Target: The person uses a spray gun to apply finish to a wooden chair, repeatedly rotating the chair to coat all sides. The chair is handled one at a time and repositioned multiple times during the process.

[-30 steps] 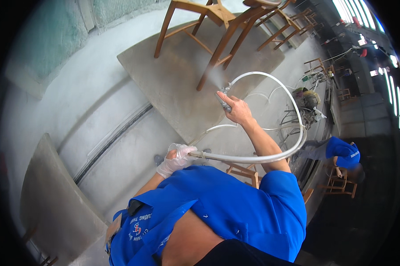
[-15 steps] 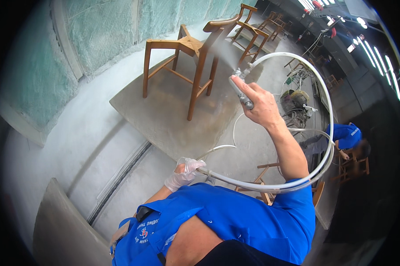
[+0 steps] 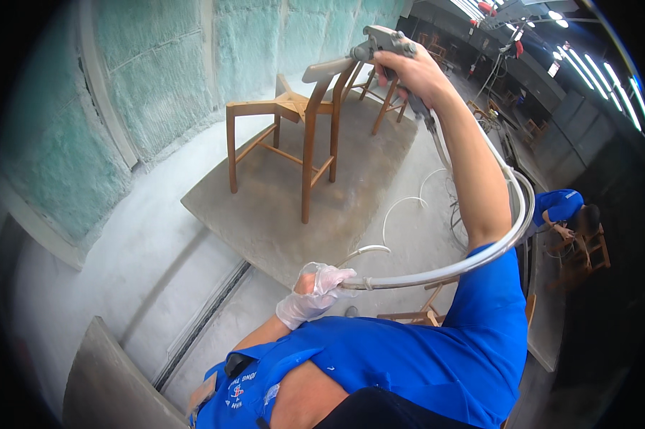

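My bare right hand (image 3: 415, 75) is raised at the top of the view, wrapped round the grip of a metal spray gun (image 3: 369, 50). The gun points left, just above the backrest of a brown wooden chair frame (image 3: 309, 143), which stands seatless on a grey board. In a clear plastic glove, my left hand (image 3: 315, 289) is closed on a pale hose (image 3: 437, 275). From there the hose loops right and up past my right arm to the gun. A thinner length of it trails away behind the left hand.
The grey board (image 3: 258, 207) carries a second chair (image 3: 388, 104) farther back. Green filter matting (image 3: 158, 64) lines the left wall. A floor track (image 3: 202, 325) runs beside another grey panel (image 3: 111, 379). At right, a co-worker in blue (image 3: 559, 207) bends over a chair.
My right hand has lifted the spray gun up and turned it to point left across the chair's backrest. The spray mist seen earlier no longer shows. My left hand has shifted slightly right and down.
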`<state>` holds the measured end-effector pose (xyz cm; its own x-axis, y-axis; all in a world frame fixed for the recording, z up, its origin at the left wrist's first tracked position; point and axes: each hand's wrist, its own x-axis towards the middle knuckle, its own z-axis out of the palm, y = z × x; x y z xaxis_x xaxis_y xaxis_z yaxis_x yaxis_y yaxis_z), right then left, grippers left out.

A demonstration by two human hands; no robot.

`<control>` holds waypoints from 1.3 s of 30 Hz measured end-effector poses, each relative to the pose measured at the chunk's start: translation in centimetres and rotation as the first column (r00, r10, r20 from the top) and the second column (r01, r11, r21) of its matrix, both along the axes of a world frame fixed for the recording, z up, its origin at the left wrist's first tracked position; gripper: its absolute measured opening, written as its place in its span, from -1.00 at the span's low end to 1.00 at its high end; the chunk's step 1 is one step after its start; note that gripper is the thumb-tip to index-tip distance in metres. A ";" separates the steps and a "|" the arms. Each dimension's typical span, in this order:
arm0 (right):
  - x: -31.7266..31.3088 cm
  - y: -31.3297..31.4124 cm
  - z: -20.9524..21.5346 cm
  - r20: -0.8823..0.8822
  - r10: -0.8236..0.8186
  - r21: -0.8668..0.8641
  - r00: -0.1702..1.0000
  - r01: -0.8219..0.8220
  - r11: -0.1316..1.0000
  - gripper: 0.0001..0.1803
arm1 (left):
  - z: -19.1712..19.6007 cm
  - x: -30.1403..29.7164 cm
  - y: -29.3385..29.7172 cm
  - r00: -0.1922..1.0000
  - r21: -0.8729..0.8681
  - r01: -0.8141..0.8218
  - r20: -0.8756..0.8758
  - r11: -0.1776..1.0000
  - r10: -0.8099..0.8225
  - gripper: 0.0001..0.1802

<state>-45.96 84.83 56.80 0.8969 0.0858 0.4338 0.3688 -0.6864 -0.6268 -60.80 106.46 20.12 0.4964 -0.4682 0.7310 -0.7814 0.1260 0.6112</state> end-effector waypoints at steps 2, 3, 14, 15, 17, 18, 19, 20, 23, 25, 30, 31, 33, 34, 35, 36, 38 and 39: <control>4.3 -2.2 0.9 -0.021 -0.065 0.034 0.998 0.065 0.997 -0.73 | 0.8 -0.3 -0.8 0.997 -0.029 -0.078 0.019 0.996 0.079 -0.53; 6.0 -3.4 1.6 -0.033 -0.105 0.045 0.994 0.106 0.993 -0.71 | 1.2 -0.8 -1.2 0.993 -0.052 -0.117 0.029 0.992 0.118 -0.54; 21.2 -13.6 1.8 0.401 -0.289 -0.126 0.869 0.365 0.922 -0.40 | 3.6 -4.5 -6.2 0.773 0.106 -0.063 -0.624 0.992 0.116 -0.70; 21.9 -14.6 1.7 0.419 -0.253 -0.120 0.872 0.329 0.937 -0.39 | 3.7 -4.6 -7.3 0.760 0.119 -0.072 -0.636 0.990 0.132 -0.67; 22.0 -17.1 2.2 0.388 -0.252 -0.091 0.886 0.309 0.947 -0.38 | 4.2 -5.8 -10.6 0.729 0.146 -0.090 -0.664 0.985 0.165 -0.59; 21.5 -18.2 2.6 0.391 -0.250 -0.154 0.886 0.330 0.931 -0.38 | 4.2 -5.8 -12.1 0.809 0.187 -0.137 -0.545 0.973 0.218 -0.53; 20.6 -19.2 2.8 0.311 -0.192 -0.114 0.931 0.237 0.965 -0.39 | 3.9 -5.4 -13.6 0.871 0.221 -0.185 -0.414 0.958 0.264 -0.47; 19.5 -20.2 3.3 0.202 -0.157 -0.065 0.967 0.173 0.983 -0.39 | 3.4 -5.1 -14.9 0.913 0.246 -0.231 -0.279 0.941 0.297 -0.40; 14.5 -22.5 3.5 0.093 0.030 0.057 0.995 -0.035 0.998 -0.39 | 0.7 -3.6 -17.6 0.874 0.250 -0.209 -0.386 0.945 0.295 -0.31; 10.5 -24.0 3.7 0.067 0.149 0.079 0.987 -0.154 0.985 -0.37 | -2.3 -3.6 -18.2 0.699 0.405 -0.219 -0.570 0.888 0.432 -0.38; 0.9 -27.1 0.9 0.055 0.432 0.147 0.900 -0.435 0.888 -0.31 | -12.7 -3.8 -14.6 0.392 0.793 -0.093 -0.527 0.603 0.754 -0.30; 0.0 -27.5 0.4 0.005 0.468 0.155 0.884 -0.463 0.872 -0.30 | -15.2 -4.4 -13.5 0.338 0.817 -0.109 -0.505 0.566 0.794 -0.29; -1.4 -28.4 -1.5 -0.044 0.506 0.192 0.861 -0.490 0.850 -0.29 | -20.0 -5.4 -10.9 0.152 0.860 0.000 -0.504 0.510 0.850 -0.21; -1.4 -28.6 -2.8 -0.054 0.483 0.203 0.874 -0.464 0.862 -0.29 | -22.3 -5.8 -9.2 0.115 0.886 0.008 -0.461 0.463 0.880 -0.24; -1.1 -28.7 -4.2 -0.051 0.486 0.217 0.873 -0.465 0.858 -0.30 | -24.4 -5.7 -7.5 0.093 0.910 -0.010 -0.411 0.414 0.907 -0.27; -0.3 -28.7 -5.7 0.017 0.473 0.134 0.881 -0.470 0.872 -0.32 | -26.1 -5.6 -5.8 0.075 0.934 -0.035 -0.352 0.355 0.933 -0.30; 1.8 -28.6 -8.5 0.263 0.510 -0.213 0.819 -0.466 0.858 -0.22 | -28.8 -4.3 -2.6 0.079 0.967 -0.127 -0.212 0.221 0.974 -0.36; 2.5 -28.8 -9.9 0.347 0.536 -0.299 0.770 -0.451 0.841 -0.15 | -29.5 -3.0 -1.1 0.089 0.971 -0.187 -0.132 0.147 0.987 -0.38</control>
<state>-43.48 56.01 46.94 0.4552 0.5848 0.6715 0.8767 -0.4259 -0.2234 -63.84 105.38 -9.37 0.8469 0.3760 -0.3760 0.5049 -0.7906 0.3465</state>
